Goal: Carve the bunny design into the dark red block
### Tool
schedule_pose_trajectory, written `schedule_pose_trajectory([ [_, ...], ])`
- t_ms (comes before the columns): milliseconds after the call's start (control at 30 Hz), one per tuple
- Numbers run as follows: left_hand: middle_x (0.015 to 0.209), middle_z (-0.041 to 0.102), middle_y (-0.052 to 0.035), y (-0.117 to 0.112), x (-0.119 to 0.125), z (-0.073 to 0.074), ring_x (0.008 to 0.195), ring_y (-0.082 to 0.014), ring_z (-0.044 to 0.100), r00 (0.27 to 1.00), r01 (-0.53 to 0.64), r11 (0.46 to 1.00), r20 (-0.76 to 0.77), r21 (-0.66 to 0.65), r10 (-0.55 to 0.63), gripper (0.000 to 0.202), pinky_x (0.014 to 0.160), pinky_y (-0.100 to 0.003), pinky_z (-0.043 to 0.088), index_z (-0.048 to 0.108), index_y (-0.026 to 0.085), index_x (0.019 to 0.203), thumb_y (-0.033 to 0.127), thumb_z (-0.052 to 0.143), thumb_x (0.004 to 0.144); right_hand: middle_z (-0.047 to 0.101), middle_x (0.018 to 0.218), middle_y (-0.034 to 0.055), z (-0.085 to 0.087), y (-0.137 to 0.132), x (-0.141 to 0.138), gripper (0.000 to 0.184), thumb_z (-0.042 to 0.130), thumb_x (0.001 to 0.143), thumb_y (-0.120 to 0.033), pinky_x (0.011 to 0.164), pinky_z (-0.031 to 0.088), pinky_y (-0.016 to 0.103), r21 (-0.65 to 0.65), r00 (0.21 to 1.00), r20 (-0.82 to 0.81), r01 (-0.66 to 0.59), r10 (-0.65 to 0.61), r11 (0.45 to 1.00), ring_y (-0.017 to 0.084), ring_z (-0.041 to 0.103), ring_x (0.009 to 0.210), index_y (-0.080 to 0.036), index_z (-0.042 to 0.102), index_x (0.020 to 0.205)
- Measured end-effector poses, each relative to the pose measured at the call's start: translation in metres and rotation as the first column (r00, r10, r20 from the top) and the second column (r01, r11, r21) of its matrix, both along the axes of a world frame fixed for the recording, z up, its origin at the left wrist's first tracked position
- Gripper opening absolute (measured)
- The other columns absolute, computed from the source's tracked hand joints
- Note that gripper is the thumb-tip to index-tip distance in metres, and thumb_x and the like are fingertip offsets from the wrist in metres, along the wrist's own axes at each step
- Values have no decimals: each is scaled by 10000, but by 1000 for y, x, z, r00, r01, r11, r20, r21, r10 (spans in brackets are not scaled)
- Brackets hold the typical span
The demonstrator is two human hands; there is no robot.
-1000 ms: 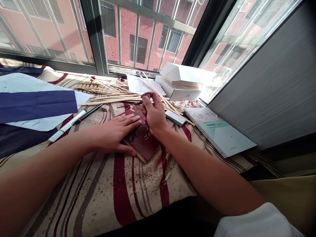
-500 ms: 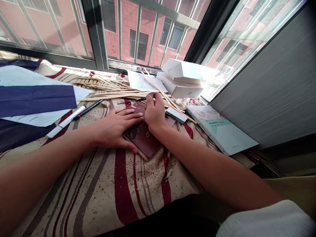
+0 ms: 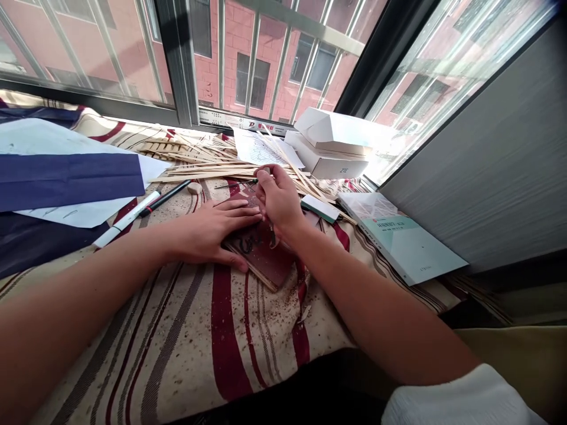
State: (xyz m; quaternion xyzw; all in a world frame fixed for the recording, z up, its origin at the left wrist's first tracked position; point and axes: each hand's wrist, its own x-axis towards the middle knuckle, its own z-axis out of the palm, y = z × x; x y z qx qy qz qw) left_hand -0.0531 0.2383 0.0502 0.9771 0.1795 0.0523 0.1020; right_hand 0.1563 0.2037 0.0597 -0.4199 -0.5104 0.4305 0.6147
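A dark red, worn book or board (image 3: 273, 268) with dark curved marks lies on the striped cloth (image 3: 177, 354). My left hand (image 3: 212, 230) rests on its left side, fingers stretched out flat and thumb near the front edge. Over its far right part, my right hand (image 3: 282, 203) is closed in a pinch. A small greyish bit shows at the thumb tip, too small to name. Just left of those fingertips is a thin dark pointed tool (image 3: 234, 185); whether the hand touches it I cannot tell. Dark crumbs are scattered on the cloth.
Thin wooden strips (image 3: 199, 171) lie beyond the hands, with a patterned paper sheet (image 3: 259, 147) and a white box (image 3: 336, 153). On the right are a green-and-white block (image 3: 319, 208) and a pale book (image 3: 403, 242); on the left, two pens (image 3: 128, 219) and blue-and-white sheets (image 3: 71, 183).
My right hand has shifted slightly left over the dark red piece, with its fingers still closed. My left hand stays flat. The whole view has moved a little.
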Motion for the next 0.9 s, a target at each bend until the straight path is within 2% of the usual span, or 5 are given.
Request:
schedule_pose_trajectory([
  [167, 1963, 454, -153, -2, -1, 2, 1859, -426, 364, 1000, 12, 1000, 15, -10, -12, 1197, 1549, -561, 223, 467, 273, 1913, 973, 767, 990, 471, 617, -135, 21, -9, 7, 255, 687, 1192, -411, 470, 367, 190, 25, 988, -58, -145, 146, 989, 77, 392, 470, -285, 539, 1027],
  [367, 1902, 550, -169, 5, -5, 3, 1841, -442, 401, 1000, 23, 1000, 19, -17, -22, 1143, 1540, -598, 262, 529, 272, 1882, 914, 829, 985, 459, 634, -139, 30, -18, 5, 360, 767, 1158, -527, 421, 306, 200, 51, 962, -56, -266, 268, 963, 78, 320, 463, -308, 507, 1040],
  [667, 1971, 442, -174, 1, -6, 4, 1879, -435, 309, 999, 39, 999, -29, 19, -38, 1206, 1553, -599, 189, 432, 260, 1925, 962, 761, 1001, 405, 650, -144, 14, -16, 5, 441, 811, 1130, -568, 424, 254, 224, 49, 975, -218, -25, 35, 998, 92, 310, 491, -313, 466, 1028],
  [800, 1989, 389, -215, -7, -1, 4, 1889, -453, 272, 999, 43, 997, -30, 68, -41, 1281, 1564, -569, 132, 450, 196, 1908, 1040, 694, 977, 388, 651, -137, 13, -15, 2, 507, 816, 1099, -677, 426, 239, 244, 49, 977, -210, -35, 45, 998, 100, 305, 494, -318, 465, 1026],
  [900, 1975, 417, -232, -11, 1, 5, 1865, -461, 335, 998, 58, 997, 1, 57, -58, 1275, 1555, -539, 205, 496, 167, 1879, 1068, 632, 987, 391, 659, -130, 14, -17, 0, 531, 804, 1086, -732, 426, 241, 251, 69, 976, -198, -79, 91, 995, 103, 282, 499, -319, 476, 1024],
])
